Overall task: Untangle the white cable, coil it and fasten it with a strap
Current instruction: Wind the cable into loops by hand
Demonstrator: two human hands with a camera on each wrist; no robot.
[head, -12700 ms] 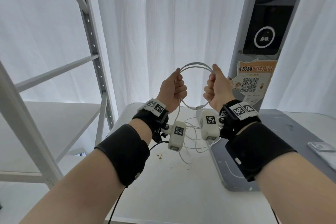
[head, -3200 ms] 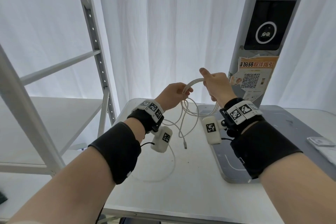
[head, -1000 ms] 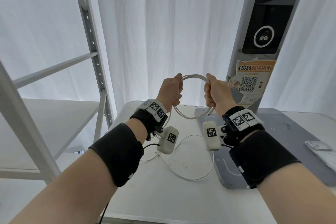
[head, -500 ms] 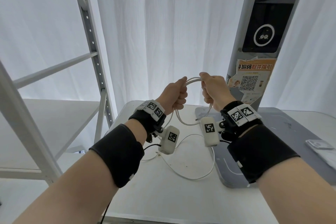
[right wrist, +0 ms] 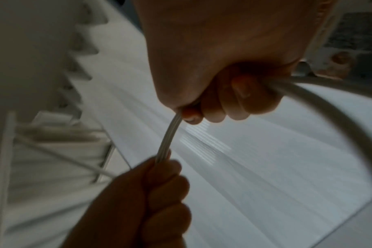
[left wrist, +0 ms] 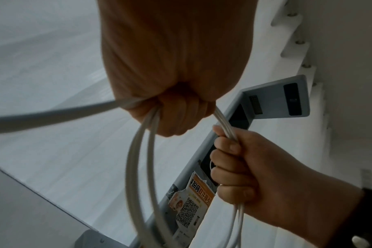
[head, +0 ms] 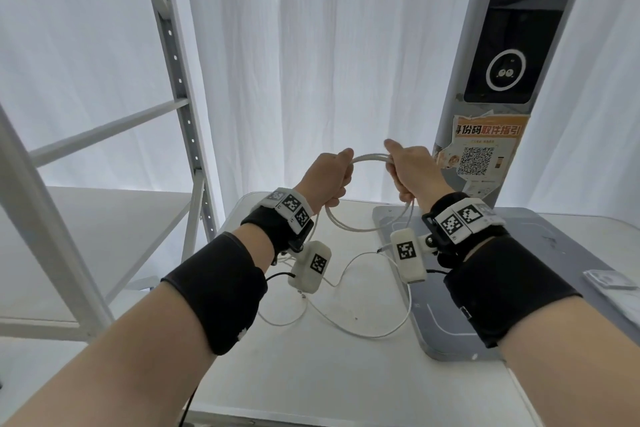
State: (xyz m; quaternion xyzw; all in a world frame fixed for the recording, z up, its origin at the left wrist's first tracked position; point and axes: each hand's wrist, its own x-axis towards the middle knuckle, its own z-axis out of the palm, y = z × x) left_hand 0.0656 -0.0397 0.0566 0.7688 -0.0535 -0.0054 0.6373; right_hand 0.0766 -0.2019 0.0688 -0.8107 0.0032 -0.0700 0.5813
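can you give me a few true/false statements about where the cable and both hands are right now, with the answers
1. Both hands grip the coiled part of the white cable. True: left hand, right hand.
2. The whole cable is coiled up. False: a loose length lies on the white table.
3. A strap is wrapped round the coil. False: none shows on it.
4. The coil is held above the table. True.
5. The right hand rests on the grey tray. False: it is raised, gripping the cable.
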